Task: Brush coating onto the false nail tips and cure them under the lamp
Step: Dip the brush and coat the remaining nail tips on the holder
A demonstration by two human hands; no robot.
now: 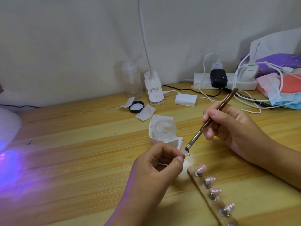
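Mid-frame, the left hand point(160, 162) pinches one false nail tip point(187, 152) just above the tabletop point(81, 144). The right hand point(228, 126) grips the brush point(210, 121), bristles touching that tip, so coating is underway. Four more tips point(201, 168) sit on the holder strip point(217, 205) at lower right; they look glossy, perhaps already coated, though blur leaves that unsure. The lamp point(8, 128) glows violet at the left edge, and this tip's curing is not yet done.
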